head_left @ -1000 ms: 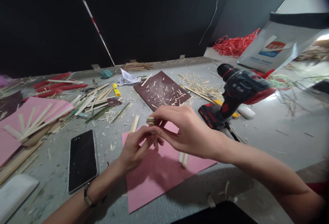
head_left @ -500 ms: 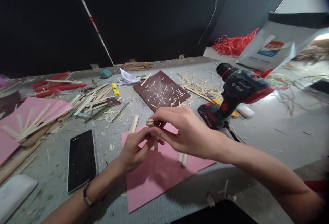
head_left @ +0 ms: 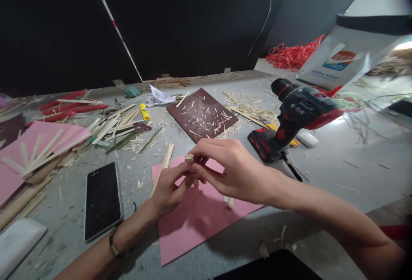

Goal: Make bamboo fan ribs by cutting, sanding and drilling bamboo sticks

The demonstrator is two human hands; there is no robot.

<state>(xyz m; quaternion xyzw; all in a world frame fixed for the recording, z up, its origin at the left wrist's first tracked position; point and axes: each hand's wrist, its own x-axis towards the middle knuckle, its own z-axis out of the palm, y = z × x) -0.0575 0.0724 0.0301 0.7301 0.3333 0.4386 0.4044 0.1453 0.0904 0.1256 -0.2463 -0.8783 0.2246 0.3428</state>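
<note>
Above a pink sheet (head_left: pixel 183 237), my left hand (head_left: pixel 169 188) and my right hand (head_left: pixel 230 170) meet with their fingers closed around pale bamboo strips (head_left: pixel 189 158). Only the blunt ends of these strips stick out over the fingertips; their number and most of their length are hidden. A flat bamboo strip with a small hole (head_left: pixel 168 156) lies beside my left hand, across the sheet's left edge. Two pale stick ends (head_left: pixel 231 203) show on the sheet beneath my right palm.
A cordless drill (head_left: pixel 296 115) stands at the right, near a yellow-handled cutter (head_left: pixel 272 126). Behind the hands lies a dark red board (head_left: pixel 206 108) strewn with shavings. A phone (head_left: pixel 103 200) is on the left, with bamboo strips (head_left: pixel 111 125) and a glue stick (head_left: pixel 144 112) beyond it.
Both hands have dipped slightly and turned a little. The held strip ends have tilted, and more of the strip with the hole shows beside my left hand.
</note>
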